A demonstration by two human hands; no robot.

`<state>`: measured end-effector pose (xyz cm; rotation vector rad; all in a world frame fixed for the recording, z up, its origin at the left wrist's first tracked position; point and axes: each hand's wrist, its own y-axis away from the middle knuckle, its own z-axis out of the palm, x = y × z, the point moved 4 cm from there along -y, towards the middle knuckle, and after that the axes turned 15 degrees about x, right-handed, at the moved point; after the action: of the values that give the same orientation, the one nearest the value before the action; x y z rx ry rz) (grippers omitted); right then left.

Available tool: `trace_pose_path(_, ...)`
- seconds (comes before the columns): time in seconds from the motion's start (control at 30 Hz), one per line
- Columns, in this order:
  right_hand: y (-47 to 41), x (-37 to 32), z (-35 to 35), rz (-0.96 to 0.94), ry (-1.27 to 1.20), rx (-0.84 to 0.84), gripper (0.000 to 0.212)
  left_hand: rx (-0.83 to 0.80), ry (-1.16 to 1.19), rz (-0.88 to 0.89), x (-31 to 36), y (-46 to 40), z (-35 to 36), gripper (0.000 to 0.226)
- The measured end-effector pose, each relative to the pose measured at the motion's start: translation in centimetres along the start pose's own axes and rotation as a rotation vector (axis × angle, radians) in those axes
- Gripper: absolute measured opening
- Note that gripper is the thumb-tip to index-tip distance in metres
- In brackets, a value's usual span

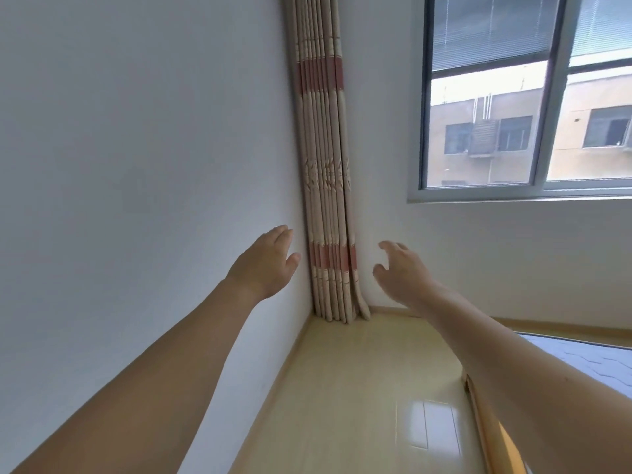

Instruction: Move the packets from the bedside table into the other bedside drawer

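Observation:
No packets, bedside table or drawer show in the head view. My left hand (265,263) is stretched out in front of the white wall, fingers relaxed and holding nothing. My right hand (402,271) is stretched out beside it, fingers loosely spread and slightly curled, also holding nothing. Both forearms reach toward the room's corner.
A gathered beige curtain with red bands (326,200) hangs in the corner. A window (526,97) sits in the right wall. Pale wooden floor (355,388) runs along the left wall. A bed edge with a patterned mattress (588,360) lies at the lower right.

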<state>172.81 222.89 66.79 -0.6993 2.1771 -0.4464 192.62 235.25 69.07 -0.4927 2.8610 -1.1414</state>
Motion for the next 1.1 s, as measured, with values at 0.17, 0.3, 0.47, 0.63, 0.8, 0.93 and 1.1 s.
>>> trace_pose_path(0.17, -10.1, 3.4, 4.3, 0.01, 0.026, 0.023, 0.037, 0.017, 0.053, 0.015, -1.9, -10.2, 7.5, 0.055)
trace_pose_path(0.3, -18.0, 7.4, 9.6, 0.029, 0.061, 0.002, 0.053, 0.001, 0.113, 0.028, -3.4, -17.0, 15.3, 0.056)
trace_pose_path(0.47, -28.9, 12.0, 17.3, 0.03, 0.101, 0.006, 0.055, -0.024, 0.111, 0.123, -6.4, -26.4, 26.2, 0.058)
trace_pose_path(0.63, -42.8, 15.8, 22.2, 0.034, 0.138, 0.045, 0.056, -0.01, 0.167, 0.1, -9.6, -39.6, 35.3, 0.058)
trace_pose_path(0.8, -55.2, 21.2, 23.5, 0.075, 0.209, 0.132, 0.056, 0.004, 0.235, 0.112, -8.6, -51.8, 44.6, 0.058)
trace_pose_path(0.93, -61.8, 28.0, 25.4, 0.136, 0.258, 0.122, 0.055, -0.091, 0.275, 0.183, -4.7, -58.3, 54.2, 0.061)
trace_pose_path(1.1, -70.9, 37.7, 27.3, 0.195, 0.303, 0.129, 0.056, -0.121, 0.312, 0.272, 1.1, -67.0, 66.2, 0.063)
